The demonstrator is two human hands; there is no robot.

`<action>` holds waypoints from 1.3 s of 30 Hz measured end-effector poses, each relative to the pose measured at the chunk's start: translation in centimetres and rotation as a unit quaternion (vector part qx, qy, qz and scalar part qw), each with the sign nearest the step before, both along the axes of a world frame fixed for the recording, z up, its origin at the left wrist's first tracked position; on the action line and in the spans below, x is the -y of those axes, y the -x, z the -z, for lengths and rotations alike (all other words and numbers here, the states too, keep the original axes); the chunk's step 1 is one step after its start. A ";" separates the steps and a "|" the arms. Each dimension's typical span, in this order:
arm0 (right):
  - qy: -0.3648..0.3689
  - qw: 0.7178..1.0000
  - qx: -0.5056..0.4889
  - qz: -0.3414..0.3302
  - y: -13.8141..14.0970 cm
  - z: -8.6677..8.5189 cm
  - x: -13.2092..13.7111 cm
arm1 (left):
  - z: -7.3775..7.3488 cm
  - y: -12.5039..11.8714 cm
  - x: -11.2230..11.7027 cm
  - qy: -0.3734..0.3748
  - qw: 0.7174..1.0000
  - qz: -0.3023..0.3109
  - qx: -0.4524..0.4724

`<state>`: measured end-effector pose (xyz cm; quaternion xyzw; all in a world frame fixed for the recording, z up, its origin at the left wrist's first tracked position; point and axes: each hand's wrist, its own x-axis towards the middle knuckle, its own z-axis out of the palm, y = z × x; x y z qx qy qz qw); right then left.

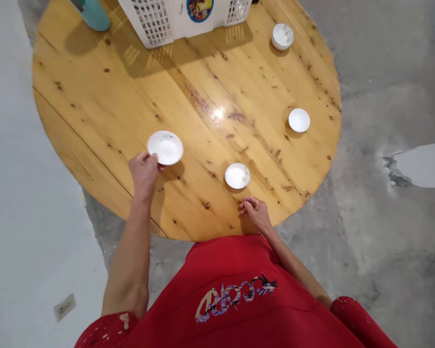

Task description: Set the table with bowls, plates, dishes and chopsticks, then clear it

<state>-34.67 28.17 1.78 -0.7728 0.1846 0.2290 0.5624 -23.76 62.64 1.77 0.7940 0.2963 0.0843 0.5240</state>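
Note:
My left hand (144,174) pinches the near-left rim of a white bowl (165,148), thumb on the inside edge. The bowl seems held just over the wooden table, with its shadow below and to the right. My right hand (255,211) rests at the table's near edge with its fingers curled; nothing shows in them. Just beyond those fingers, apart from them, a small white bowl (237,176) stands upright on the table.
On the round wooden table (104,111), another white bowl (299,120) stands at the right and a patterned one (282,36) at the far right. A white plastic basket (188,24) stands at the back, near a teal container (96,17). A wall is at the left.

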 end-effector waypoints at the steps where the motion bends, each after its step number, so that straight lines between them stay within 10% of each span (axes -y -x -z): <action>1: -0.012 1.000 0.005 0.018 -1.1 0.1 0.1 | -0.6 0.9 1.8 0.012 1.000 0.020 -0.002; 11: 0.009 0.997 0.076 0.032 -6.7 1.3 2.4 | -1.2 3.1 16.5 -0.064 0.974 0.195 -0.100; 18: -0.021 0.998 0.051 0.022 -6.9 1.9 2.8 | -1.2 2.2 18.0 -0.220 0.931 0.234 -0.170; 30: 0.204 0.963 0.083 -0.155 -9.8 1.5 1.5 | 0.0 1.9 18.8 -0.239 0.921 0.224 -0.209; 39: 0.233 0.938 0.072 -0.247 -10.1 0.9 3.1 | 0.4 2.8 20.3 -0.228 0.911 0.255 -0.231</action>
